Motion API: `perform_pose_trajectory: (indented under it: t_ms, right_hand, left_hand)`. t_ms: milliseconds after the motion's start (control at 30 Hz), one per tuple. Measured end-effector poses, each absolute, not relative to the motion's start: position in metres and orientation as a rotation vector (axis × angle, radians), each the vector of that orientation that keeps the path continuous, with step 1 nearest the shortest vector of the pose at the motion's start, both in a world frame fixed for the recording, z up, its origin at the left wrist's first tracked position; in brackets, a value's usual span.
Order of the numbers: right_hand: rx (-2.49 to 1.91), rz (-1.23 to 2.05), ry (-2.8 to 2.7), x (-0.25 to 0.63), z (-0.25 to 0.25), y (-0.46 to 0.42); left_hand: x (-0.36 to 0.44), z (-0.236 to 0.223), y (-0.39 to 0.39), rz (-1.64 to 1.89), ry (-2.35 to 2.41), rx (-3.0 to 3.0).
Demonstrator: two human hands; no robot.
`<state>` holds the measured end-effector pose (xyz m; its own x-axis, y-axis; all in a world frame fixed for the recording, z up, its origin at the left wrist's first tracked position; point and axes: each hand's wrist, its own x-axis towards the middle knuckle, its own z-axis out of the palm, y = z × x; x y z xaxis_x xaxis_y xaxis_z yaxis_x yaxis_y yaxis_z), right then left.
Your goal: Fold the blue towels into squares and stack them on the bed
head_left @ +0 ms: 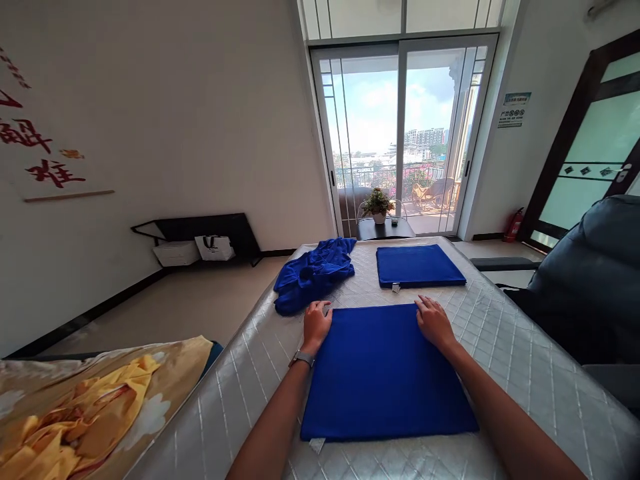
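Note:
A folded blue cloth [387, 373] lies flat on the quilted mattress before me, a white tag at its near left corner. My left hand [317, 327], with a watch on its wrist, rests at the cloth's far left corner, fingers bent and a little apart from the thumb. At the far right corner, my right hand [434, 321] touches the edge with its fingers spread. Beyond it sits another folded blue cloth [420, 265], squared off and tagged. A crumpled blue cloth [317, 273] is heaped just past my left hand.
The silvery mattress [250, 373] carries all the blue cloths. Yellow fabric [100, 413] lies on a patterned cover at the lower left. A dark leather seat [590, 287] stands to the right. Past the mattress's far edge is a small table [385, 230] with a potted plant [379, 203].

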<state>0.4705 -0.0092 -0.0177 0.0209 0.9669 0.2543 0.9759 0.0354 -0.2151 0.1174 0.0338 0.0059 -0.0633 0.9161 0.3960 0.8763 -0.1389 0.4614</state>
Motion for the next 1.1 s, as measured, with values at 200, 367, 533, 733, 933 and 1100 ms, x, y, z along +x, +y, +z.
perform_pose_trajectory:
  t_ms: [200,367,533,733,933,1100]
  right_hand:
    - [-2.059,0.184,-2.121,0.458,-0.025,-0.016]
    - [-2.077,0.153,-2.141,0.461,-0.031,-0.017]
    - [-2.099,0.137,-2.128,0.463,-0.032,-0.015]
    - [-2.116,0.196,-2.110,0.462,-0.030,-0.016]
    - [-2.166,0.171,-2.105,0.463,-0.033,-0.014]
    - [-2.169,0.105,-2.122,0.462,-0.039,-0.012]
  left_hand:
    - [0.200,0.019,0.000,0.782,1.636,2.524]
    - [0.295,0.001,-0.015,0.548,1.451,2.671]
    - [0.287,-0.009,-0.005,0.413,1.692,2.529]
    - [0.166,-0.008,0.002,0.288,2.034,2.286]
    - [0.124,-0.014,0.001,0.270,2.123,2.205]
    - [0.126,-0.016,0.000,0.347,2.108,2.222]
